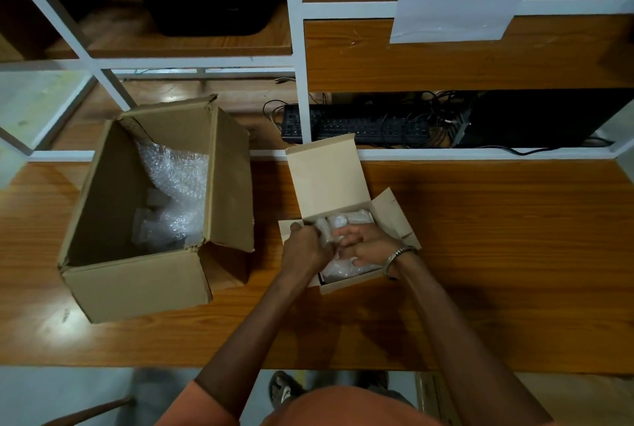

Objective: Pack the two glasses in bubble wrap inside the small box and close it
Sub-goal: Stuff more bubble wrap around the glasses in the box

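Small box [346, 219] is sitting open on the table [480, 254], lid flap standing up at the far side, long axis running near to far. Both hands are working inside: left hand [305, 247] clenching the bubble wrap [343, 269], right hand [368, 245] pressing the wrapped bundles [346, 219] down. Packing looks nearly finished; next, side flaps in, lid down. The big box [144, 281] is waiting alongside.

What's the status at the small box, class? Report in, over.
Left hand and right hand both in small box, pressing bubble wrap. Lid open. Nothing in the way.
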`<state>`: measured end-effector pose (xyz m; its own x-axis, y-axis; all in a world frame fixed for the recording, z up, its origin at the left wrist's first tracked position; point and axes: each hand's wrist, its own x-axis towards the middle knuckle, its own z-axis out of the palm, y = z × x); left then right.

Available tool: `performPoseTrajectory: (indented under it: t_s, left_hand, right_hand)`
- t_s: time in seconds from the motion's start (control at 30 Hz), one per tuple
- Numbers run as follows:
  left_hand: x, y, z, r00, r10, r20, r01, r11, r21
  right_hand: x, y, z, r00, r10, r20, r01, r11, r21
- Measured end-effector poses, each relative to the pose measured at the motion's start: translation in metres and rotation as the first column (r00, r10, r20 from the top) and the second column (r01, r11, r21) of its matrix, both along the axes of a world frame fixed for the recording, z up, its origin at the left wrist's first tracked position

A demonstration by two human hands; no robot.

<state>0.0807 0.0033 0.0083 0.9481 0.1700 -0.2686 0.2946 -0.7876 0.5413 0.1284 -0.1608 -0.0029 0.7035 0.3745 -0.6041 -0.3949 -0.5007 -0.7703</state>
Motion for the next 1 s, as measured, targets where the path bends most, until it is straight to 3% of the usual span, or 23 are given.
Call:
performPoseTrajectory:
  t_s: [0.1,0.3,0.43,0.53,0.67,0.87,1.0]
  left_hand:
    - [-0.002,0.000,-0.001,1.000,-0.015,0.018,0.014,1.000,0.026]
    - [-0.006,0.006,0.008,0.998,-0.049,0.026,0.046,0.996,0.080]
    - [-0.011,0.010,0.007,0.987,-0.127,0.094,0.108,0.977,0.185]
    - [-0.008,0.014,0.006,0.967,-0.222,0.124,0.199,0.964,0.174]
    - [-0.001,0.025,0.003,0.955,-0.273,0.119,0.275,0.962,-0.001]
    - [0.003,0.030,0.015,0.994,-0.073,0.079,0.093,0.953,-0.289]
    - [0.009,0.022,0.020,0.992,0.126,-0.017,-0.111,0.797,-0.594]
  right_hand:
    - [-0.005,0.008,-0.007,0.998,-0.005,0.069,0.008,0.999,-0.044]
    - [-0.010,0.024,-0.012,0.942,0.188,0.278,-0.125,0.965,-0.230]
    - [-0.010,0.026,-0.011,0.894,0.313,0.320,-0.217,0.928,-0.302]
    - [-0.007,0.024,-0.007,0.890,0.340,0.304,-0.253,0.923,-0.290]
    - [-0.005,0.017,-0.004,0.926,0.279,0.253,-0.229,0.951,-0.209]
    - [0.002,-0.010,0.013,0.958,0.153,0.242,-0.154,0.988,-0.015]
    - [0.009,-0.030,0.032,0.919,0.224,0.325,-0.216,0.974,-0.060]
